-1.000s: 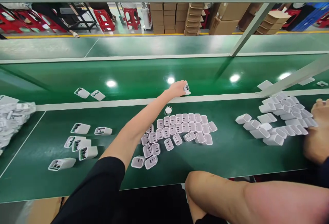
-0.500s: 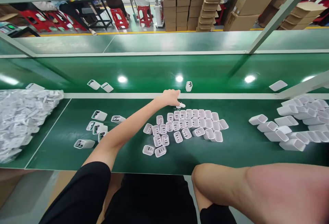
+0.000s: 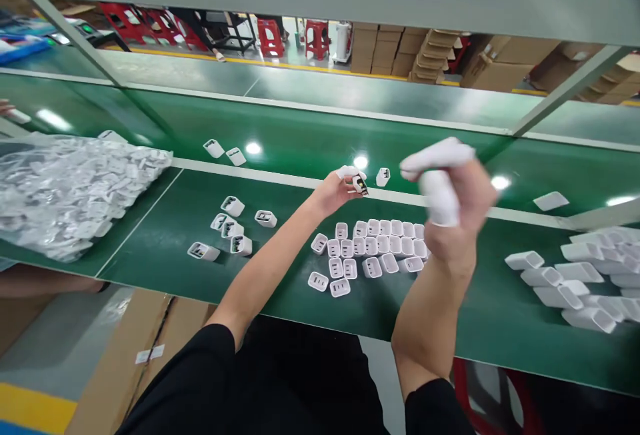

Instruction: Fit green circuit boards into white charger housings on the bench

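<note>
My left hand (image 3: pixel 336 190) reaches out over the green bench (image 3: pixel 450 315) and pinches a small white part with a dark face (image 3: pixel 359 184) at its fingertips. Just beyond it one white charger housing (image 3: pixel 383 176) stands on the conveyor belt (image 3: pixel 300 135). Below the hand, several white charger housings (image 3: pixel 375 248) stand in close rows with their slotted ends up. My right hand (image 3: pixel 453 202) is raised above the rows' right end. It wears white finger cots, its fingers are apart, and nothing is in it.
A heap of white shells (image 3: pixel 575 275) lies at the right, loose housings (image 3: pixel 230 228) at the left. A pile of bagged white parts (image 3: pixel 70 188) fills the far left. Two housings (image 3: pixel 224 152) and one flat piece (image 3: pixel 549 201) sit on the belt. Another person's arm (image 3: pixel 45 282) shows at the left edge.
My left hand set a housing on the belt, drew back, picked a small part off the bench and lifted it. My right hand rose from the right into view. The camera swung left.
</note>
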`<state>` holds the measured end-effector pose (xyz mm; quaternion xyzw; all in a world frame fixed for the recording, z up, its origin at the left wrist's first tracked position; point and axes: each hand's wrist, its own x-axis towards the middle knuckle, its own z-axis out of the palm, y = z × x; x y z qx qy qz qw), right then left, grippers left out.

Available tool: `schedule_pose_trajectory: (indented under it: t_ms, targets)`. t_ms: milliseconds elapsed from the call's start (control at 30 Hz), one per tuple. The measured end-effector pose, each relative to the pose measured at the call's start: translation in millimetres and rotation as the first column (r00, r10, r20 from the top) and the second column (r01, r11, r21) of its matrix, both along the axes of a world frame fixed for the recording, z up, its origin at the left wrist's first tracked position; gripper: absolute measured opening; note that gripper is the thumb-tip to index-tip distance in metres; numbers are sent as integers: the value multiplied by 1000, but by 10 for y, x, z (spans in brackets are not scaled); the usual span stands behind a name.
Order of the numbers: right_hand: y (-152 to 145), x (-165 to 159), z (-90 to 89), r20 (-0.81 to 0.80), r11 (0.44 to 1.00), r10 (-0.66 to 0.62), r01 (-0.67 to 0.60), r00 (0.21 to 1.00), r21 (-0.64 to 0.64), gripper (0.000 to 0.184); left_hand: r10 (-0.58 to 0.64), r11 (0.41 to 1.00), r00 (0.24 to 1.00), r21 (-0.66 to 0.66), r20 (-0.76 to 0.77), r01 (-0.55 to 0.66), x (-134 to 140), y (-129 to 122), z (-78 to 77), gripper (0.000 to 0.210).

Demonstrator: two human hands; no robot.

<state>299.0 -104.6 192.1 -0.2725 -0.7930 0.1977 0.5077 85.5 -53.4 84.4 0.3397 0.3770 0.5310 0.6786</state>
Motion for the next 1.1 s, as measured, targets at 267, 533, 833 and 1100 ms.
schedule_pose_trajectory:
  t_ms: [267,533,833,1100]
  targets:
    - [-290,-646,-25,407,881,470,-390,783,-267,38,221,933,850,-358,478,-41,-249,-1376,141,31]
    - [-1872,-874,-799,166,897,440,-423,883,-126,45,213,948,959,-277,189,-156,-274,-3275,-527,69]
    - [-3270,-959,-2188,-253,698,-164,-69,954,-713,26,111,990,993,-79,-48,-114,-292,-4610,-1202,49]
    - [-2917,-1026,-2031,-455,647,44,-372,889,-665,55,70,997,995,14,77,-72,-429,-4148,-793,58]
